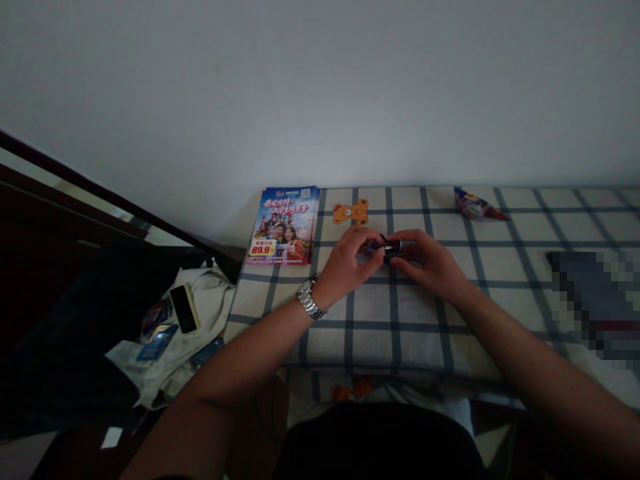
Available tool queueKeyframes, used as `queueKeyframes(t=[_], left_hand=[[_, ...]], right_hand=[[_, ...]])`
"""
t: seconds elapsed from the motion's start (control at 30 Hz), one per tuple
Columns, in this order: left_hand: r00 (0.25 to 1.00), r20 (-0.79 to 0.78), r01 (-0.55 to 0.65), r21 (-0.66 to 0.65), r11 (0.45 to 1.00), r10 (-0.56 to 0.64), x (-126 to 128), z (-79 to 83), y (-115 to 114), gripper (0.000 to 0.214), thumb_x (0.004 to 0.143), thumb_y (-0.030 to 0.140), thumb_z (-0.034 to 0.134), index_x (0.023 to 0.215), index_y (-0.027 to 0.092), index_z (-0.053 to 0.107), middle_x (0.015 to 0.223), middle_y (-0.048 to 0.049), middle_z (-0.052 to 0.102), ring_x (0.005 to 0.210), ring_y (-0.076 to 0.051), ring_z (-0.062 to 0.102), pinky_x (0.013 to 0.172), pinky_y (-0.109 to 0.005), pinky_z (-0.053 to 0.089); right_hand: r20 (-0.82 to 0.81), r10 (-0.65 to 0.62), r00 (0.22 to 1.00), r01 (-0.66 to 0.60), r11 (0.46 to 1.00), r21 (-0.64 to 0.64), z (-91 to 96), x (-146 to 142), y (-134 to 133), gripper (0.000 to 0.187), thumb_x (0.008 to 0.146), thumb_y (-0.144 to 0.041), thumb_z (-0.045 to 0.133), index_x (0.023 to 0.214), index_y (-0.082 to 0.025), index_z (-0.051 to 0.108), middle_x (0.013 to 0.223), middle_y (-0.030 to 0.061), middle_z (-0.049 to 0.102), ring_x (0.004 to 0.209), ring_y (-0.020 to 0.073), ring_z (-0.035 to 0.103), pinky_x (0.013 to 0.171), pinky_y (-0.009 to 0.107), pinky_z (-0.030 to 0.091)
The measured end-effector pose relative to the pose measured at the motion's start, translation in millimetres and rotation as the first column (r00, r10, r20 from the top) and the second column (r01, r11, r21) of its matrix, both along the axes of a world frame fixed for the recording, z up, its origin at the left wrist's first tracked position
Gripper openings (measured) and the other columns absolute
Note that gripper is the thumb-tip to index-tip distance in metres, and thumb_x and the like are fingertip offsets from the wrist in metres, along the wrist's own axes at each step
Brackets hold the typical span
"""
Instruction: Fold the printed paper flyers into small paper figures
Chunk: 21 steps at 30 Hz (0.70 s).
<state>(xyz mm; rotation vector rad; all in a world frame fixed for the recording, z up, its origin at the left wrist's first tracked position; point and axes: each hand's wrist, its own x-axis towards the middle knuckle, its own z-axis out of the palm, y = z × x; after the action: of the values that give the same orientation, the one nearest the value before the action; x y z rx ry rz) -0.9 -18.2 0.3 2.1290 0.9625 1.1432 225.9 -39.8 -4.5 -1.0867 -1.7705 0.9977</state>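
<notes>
Left hand (350, 257) and right hand (425, 260) both pinch a small dark object (389, 248) between them, over checked desk (400, 313). Flyer stack (285, 223) left of left hand.

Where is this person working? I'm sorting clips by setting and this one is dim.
Probably a room at home, not a workshop: a table with a checked cloth stands against a plain white wall, a stack of printed flyers lies on it, and a phone rests on clothes at the left.
</notes>
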Motion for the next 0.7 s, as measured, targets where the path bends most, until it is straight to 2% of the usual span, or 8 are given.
queueKeyframes(t=[0.33,0.53,0.7], left_hand=[[0.995,-0.097,0.019,0.051,0.999,-0.014,3,8.1,-5,0.036,0.088,0.006,0.069,0.118,0.022,0.058,0.117,-0.0066,0.061,0.108,-0.021,0.062,0.096,-0.039,0.058],[1.0,0.004,0.027,0.002,1.0,-0.027,3,-0.8,-3,0.023,0.092,0.013,0.067,0.111,0.021,0.059,0.109,-0.0048,0.061,0.099,-0.018,0.061,0.089,-0.035,0.057],[0.998,0.064,0.007,-0.071,0.997,-0.002,3,-6.8,0,0.019,0.096,0.02,0.064,0.114,0.022,0.059,0.108,-0.0052,0.063,0.096,-0.019,0.062,0.088,-0.036,0.056]], right_hand=[[0.08,-0.011,0.997,0.009,1.0,0.021,-0.4,-3,-1,0.043,0.091,-0.03,0.075,0.131,-0.03,0.059,0.122,0.008,0.072,0.106,0.0267,0.076,0.096,0.049,0.066],[0.032,0.01,0.999,-0.01,1.0,0.015,-2.9,-3,-2,0.036,0.096,-0.033,0.071,0.13,-0.029,0.059,0.127,0.0084,0.069,0.115,0.0271,0.073,0.101,0.048,0.064],[0.057,0.039,0.998,-0.042,0.998,0.04,-4.2,-2,-1,0.035,0.097,-0.034,0.071,0.13,-0.029,0.059,0.123,0.0089,0.069,0.111,0.0266,0.074,0.1,0.047,0.064]])
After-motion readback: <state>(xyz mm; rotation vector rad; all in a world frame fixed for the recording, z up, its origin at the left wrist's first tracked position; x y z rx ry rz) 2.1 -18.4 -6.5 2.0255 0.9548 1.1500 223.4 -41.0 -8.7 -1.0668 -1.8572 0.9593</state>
